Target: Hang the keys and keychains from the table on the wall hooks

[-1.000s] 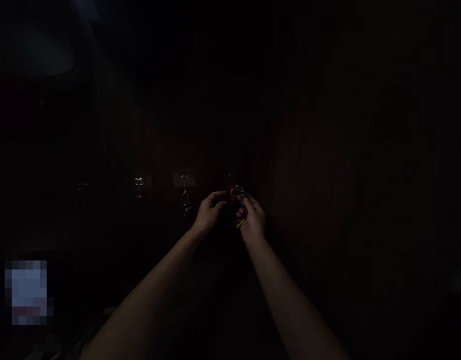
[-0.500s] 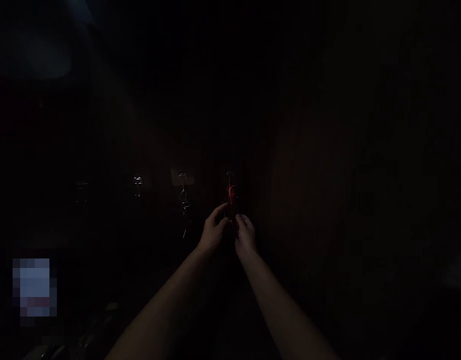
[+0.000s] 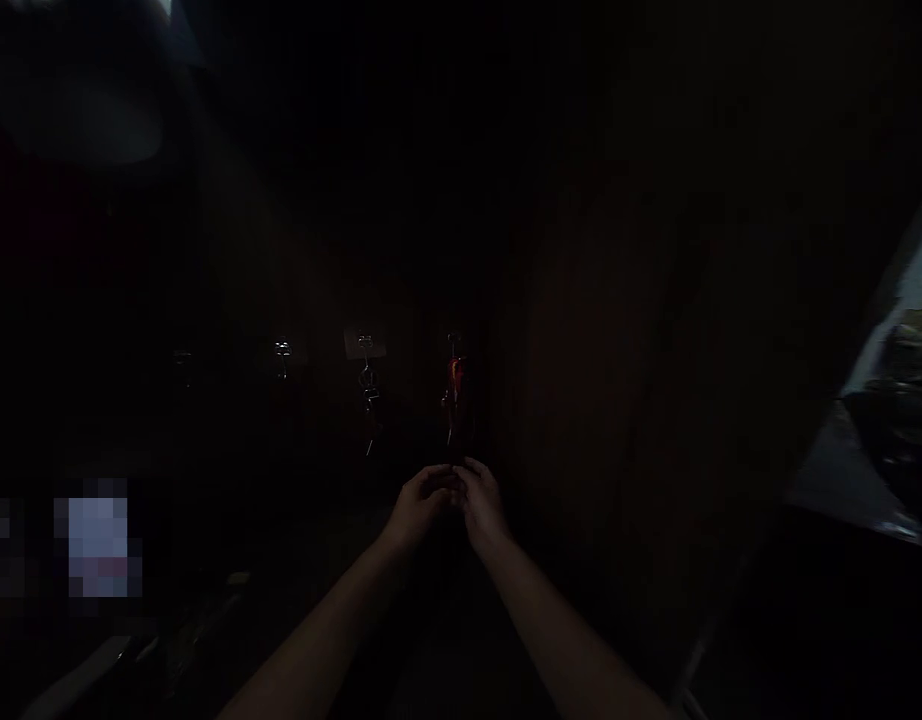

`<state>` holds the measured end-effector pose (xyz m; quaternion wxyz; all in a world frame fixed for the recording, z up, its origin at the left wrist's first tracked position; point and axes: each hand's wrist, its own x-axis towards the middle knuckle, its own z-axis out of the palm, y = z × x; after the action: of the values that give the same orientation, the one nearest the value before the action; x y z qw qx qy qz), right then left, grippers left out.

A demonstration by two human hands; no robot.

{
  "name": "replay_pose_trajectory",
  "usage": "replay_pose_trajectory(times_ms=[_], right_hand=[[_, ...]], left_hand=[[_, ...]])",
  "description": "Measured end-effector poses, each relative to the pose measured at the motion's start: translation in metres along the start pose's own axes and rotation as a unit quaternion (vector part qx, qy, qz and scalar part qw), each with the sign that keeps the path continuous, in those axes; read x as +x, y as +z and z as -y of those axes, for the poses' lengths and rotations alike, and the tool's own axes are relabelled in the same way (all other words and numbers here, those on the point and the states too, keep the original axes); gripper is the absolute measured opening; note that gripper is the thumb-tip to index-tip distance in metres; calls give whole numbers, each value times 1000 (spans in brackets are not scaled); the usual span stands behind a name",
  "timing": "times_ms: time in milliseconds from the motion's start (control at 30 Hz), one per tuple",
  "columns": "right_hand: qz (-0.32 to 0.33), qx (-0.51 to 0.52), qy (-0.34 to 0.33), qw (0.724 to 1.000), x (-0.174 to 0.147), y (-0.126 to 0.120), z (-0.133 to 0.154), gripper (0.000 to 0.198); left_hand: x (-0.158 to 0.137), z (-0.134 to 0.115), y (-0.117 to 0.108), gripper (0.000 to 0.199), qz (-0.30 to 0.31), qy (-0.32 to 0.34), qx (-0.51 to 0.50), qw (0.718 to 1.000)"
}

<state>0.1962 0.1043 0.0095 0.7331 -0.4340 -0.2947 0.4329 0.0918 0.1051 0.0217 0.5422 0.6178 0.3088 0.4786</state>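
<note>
In very dim light, my left hand and my right hand meet in front of me, fingers curled and tips close together. Whatever they hold between them, if anything, is too dark to make out. Just above them a red and yellow item hangs from a small metal hook, with a thin shiny piece dangling at its side. My fingers are a little below it, apparently apart from it. To the left, a bunch of shiny metal rings and pieces hangs from another hook.
Farther left is a bare-looking metal hook. A brownish upright surface stands on the right. Beyond it, a lighter edge shows at the far right. Blurred pale things lie at lower left.
Both my hands have come down from the red and yellow item and closer together; it now hangs uncovered. The view has turned, bringing the lighter area at right into sight.
</note>
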Motion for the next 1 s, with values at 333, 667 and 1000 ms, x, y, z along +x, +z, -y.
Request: replay_pose_trajectory(times_ms=[333, 667, 1000], right_hand=[[84, -145, 33, 985, -34, -21, -23, 30], [231, -316, -88, 916, -55, -31, -34, 17], [282, -405, -143, 858, -62, -30, -42, 20]], left_hand=[[-79, 1, -45, 23, -15, -38, 164, 986], [-139, -1, -90, 23, -15, -19, 351, 936], [-165, -17, -118, 27, 50, -6, 409, 911]])
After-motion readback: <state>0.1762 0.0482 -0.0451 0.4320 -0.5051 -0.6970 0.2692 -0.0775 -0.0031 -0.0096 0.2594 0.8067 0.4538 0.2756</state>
